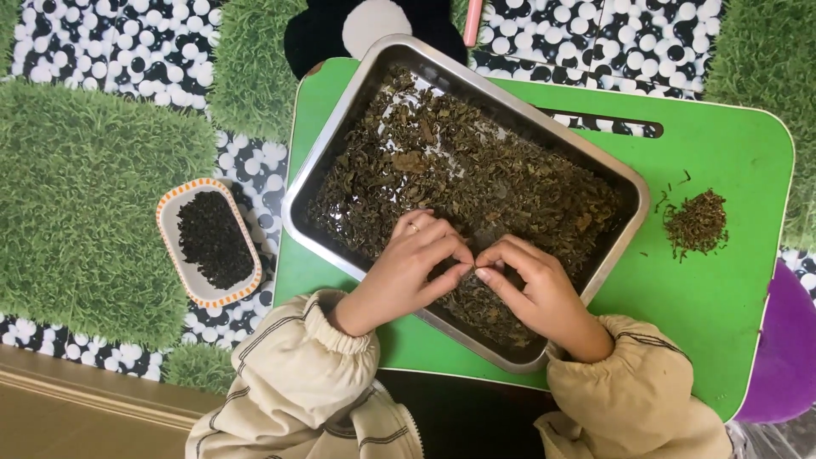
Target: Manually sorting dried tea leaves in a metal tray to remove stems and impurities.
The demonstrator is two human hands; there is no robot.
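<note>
My left hand [410, 265] and right hand [534, 285] meet fingertip to fingertip over the near side of the steel tray [316, 161]. Both are curled, thumb and forefinger pinched together on a small bit of the dried leaves [476, 183]; the remaining fingers are bent loosely, not clenched. I cannot tell whether each pinches its own fragment or both share one. A ring shows on a left finger. Cream cuffs [353, 340] with gathered elastic cover both wrists.

The leaves lie spread across the tray floor, dark brown-green and crumpled, with bare metal showing through toward the far corner. The tray sits turned at an angle on the green table [731, 289], taking up its left and middle part; its near corner comes close to the table's near edge.

Toward the right edge of the table, well apart from the tray, a small heap of sorted stems [697, 223], with a few loose bits beside it. A slot handle [599, 123] is cut near the far edge.

Off the table to the left, on the grass-and-pebble floor mat [76, 204], stands a small oblong dish [194, 289] with an orange-striped rim, holding dark, fine leaf [212, 240]. Purple rounded object [786, 357] at the table's near right corner.
</note>
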